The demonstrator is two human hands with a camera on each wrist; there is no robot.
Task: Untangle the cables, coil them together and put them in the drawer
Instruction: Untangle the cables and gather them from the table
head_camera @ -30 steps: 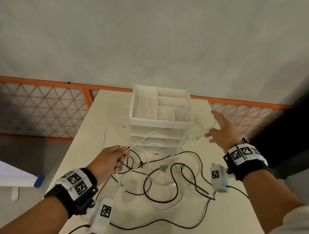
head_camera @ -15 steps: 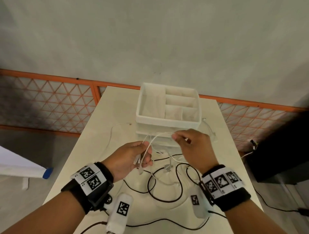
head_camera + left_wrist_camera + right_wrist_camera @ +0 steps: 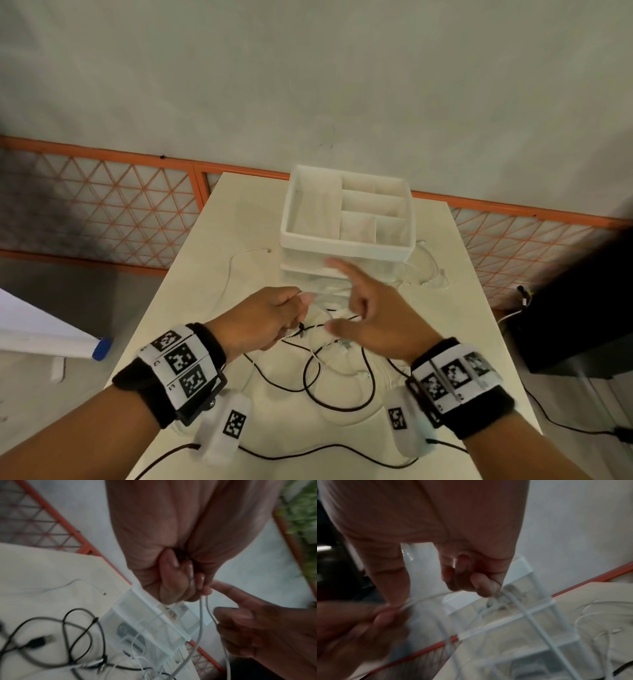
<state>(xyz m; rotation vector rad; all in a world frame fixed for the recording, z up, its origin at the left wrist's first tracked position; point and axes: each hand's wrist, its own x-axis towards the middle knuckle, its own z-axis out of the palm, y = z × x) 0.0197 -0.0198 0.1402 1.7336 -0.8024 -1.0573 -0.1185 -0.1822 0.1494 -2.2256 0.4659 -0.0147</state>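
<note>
A white cable (image 3: 230,274) and a black cable (image 3: 310,389) lie tangled on the cream table (image 3: 191,308), in front of a white drawer unit (image 3: 346,247) with an open divided tray on top. My left hand (image 3: 299,308) grips a bunch of white cable (image 3: 201,615) in its fist above the tangle. Close beside it, my right hand (image 3: 356,303) has index finger and thumb stretched out and the other fingers curled. In the right wrist view the white cable (image 3: 513,599) runs out from under those curled fingers. The unit's translucent drawers (image 3: 137,616) look closed.
An orange lattice fence (image 3: 102,212) runs behind the table. A black box (image 3: 565,325) stands to the right, a white object with a blue cap (image 3: 101,346) to the left. A loose white cable (image 3: 431,274) lies right of the unit. Table edges fall away on both sides.
My right hand swung from the right of the drawer unit over to my left hand and took up the white cable. The left hand rose a little with its bunch.
</note>
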